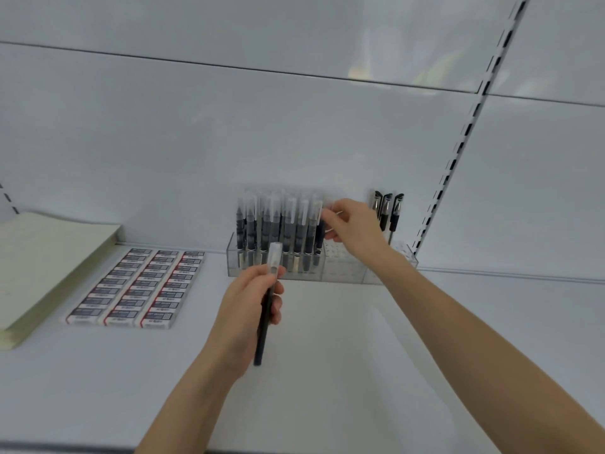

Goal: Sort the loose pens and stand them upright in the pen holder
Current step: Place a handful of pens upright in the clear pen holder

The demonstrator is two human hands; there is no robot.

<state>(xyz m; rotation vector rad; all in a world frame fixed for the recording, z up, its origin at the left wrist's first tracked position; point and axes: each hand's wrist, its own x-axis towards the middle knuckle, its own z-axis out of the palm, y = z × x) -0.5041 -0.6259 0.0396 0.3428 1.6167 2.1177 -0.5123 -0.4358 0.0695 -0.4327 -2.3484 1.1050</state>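
Left hand (252, 309) nearest, fingers curled round loose pen (262, 342); clear cap up, dark barrel slanting down past palm; pen likely light, stiff, smooth plastic, probably slippery; best held mid-barrel, not by cap, which may pull off; beyond, clear pen holder (343, 267) against back wall, capped pens (278, 224) upright in left part; right hand (353, 227) fingertips pinching end pen (319, 237) of row, blurred; black-clipped pens (388, 208) at far right end.

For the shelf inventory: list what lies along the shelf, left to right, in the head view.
stack of paper → boxed erasers → clear-capped pens standing in the pen holder → right hand → three black clip pens → slotted upright
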